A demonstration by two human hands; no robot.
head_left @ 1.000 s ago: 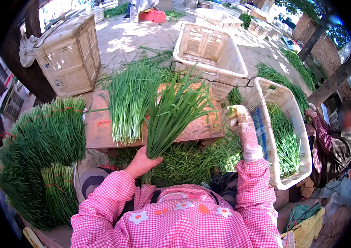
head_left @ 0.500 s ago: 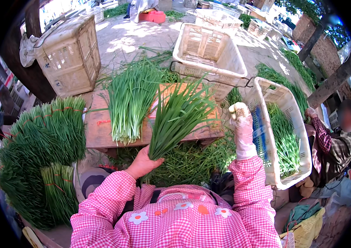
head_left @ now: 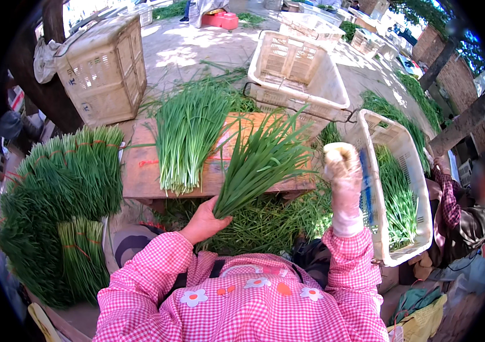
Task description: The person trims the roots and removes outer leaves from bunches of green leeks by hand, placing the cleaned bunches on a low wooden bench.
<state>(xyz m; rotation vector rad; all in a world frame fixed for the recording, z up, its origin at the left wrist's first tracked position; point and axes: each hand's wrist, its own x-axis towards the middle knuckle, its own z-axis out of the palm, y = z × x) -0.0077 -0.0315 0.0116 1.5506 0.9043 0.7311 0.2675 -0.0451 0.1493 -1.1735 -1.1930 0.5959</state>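
Observation:
My left hand (head_left: 205, 220) is closed round the lower end of a bunch of garlic chives (head_left: 257, 162), whose leaves fan out up and to the right over the front of a low wooden table (head_left: 140, 181). A second pile of chives (head_left: 188, 137) lies on that table, white stem ends toward me. My right hand (head_left: 343, 168), in a dirty pale glove, is raised right of the table beside a white crate. Its fingers are curled in and slightly blurred; whatever they may hold is hidden.
The white crate (head_left: 362, 188) at right holds chives. An open crate (head_left: 334, 94) stands beyond the table, and a tall crate (head_left: 100, 74) at far left. Tied chive bundles (head_left: 65, 176) are stacked left. Loose leaves (head_left: 254, 231) cover the ground before me. Another person (head_left: 471, 219) sits right.
The whole view has shifted slightly. My right hand has turned, so its curled fingers show differently and blur a little. My left hand keeps its hold on the garlic chives.

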